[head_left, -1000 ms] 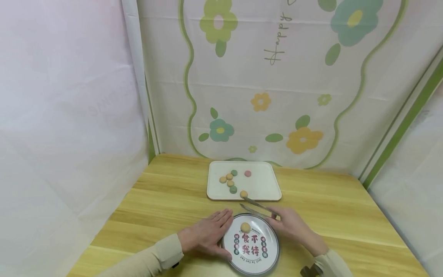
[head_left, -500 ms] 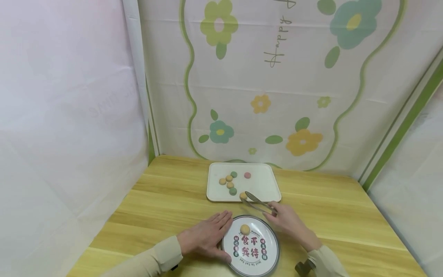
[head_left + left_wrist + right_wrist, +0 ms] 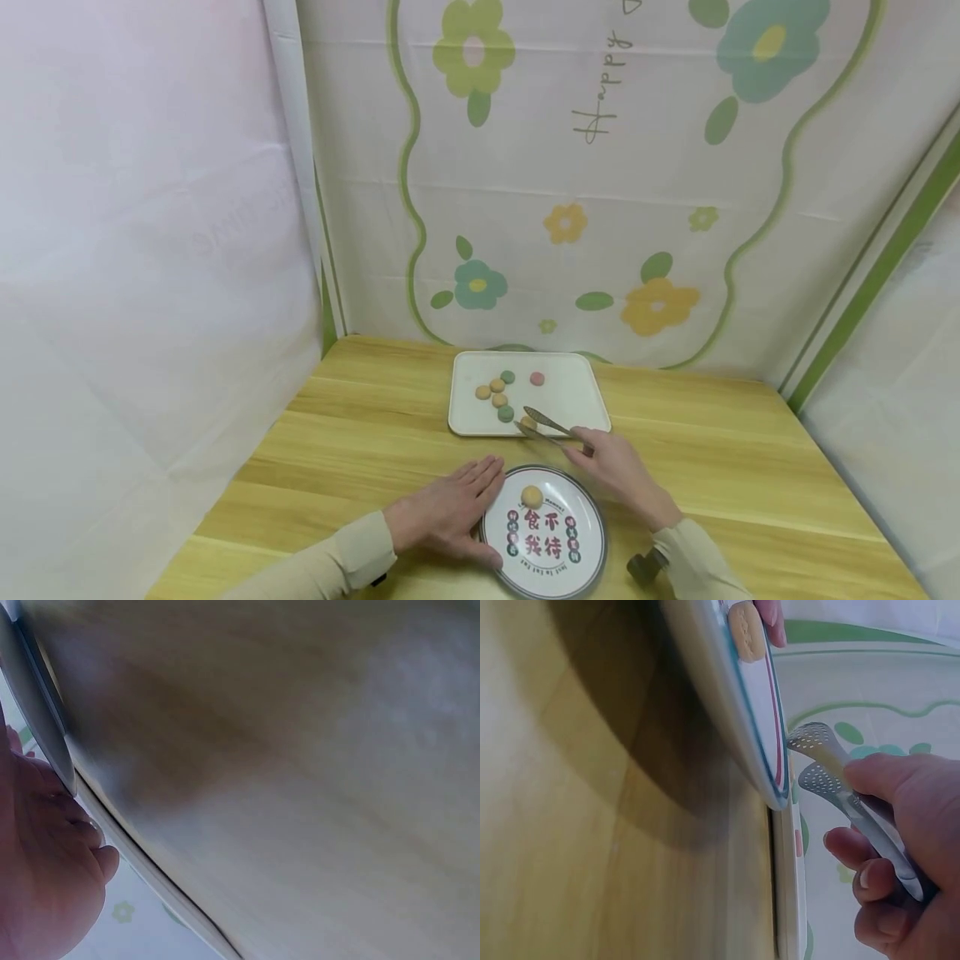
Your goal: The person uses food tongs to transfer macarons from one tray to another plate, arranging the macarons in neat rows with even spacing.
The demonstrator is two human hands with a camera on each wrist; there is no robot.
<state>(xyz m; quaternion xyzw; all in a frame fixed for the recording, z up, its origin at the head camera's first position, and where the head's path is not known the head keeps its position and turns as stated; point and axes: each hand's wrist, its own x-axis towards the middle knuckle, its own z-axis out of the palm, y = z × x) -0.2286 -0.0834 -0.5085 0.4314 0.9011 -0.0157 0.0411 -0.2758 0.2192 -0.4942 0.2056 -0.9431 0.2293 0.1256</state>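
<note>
My right hand (image 3: 618,471) grips metal tongs (image 3: 870,825) with perforated tips. In the head view the tips are spread on either side of a yellow macaron (image 3: 528,422) at the near edge of the white tray (image 3: 577,387); whether they touch it cannot be told. Flat on the table, my left hand (image 3: 453,507) rests its fingers along the left rim of a round white plate (image 3: 587,510) with printed characters. One yellow macaron (image 3: 532,497) lies near the plate's far side, and shows edge-on in the right wrist view (image 3: 747,631).
Also on the tray are a pink macaron (image 3: 537,378), two green macarons (image 3: 506,413) and several yellow macarons (image 3: 483,392). The wooden table (image 3: 360,417) meets a floral curtain (image 3: 562,275) behind the tray. White cloth hangs at both sides.
My right hand has moved forward and slightly left, bringing the tong tips from the near edge to either side of the yellow macaron. My left hand and the plate have stayed put.
</note>
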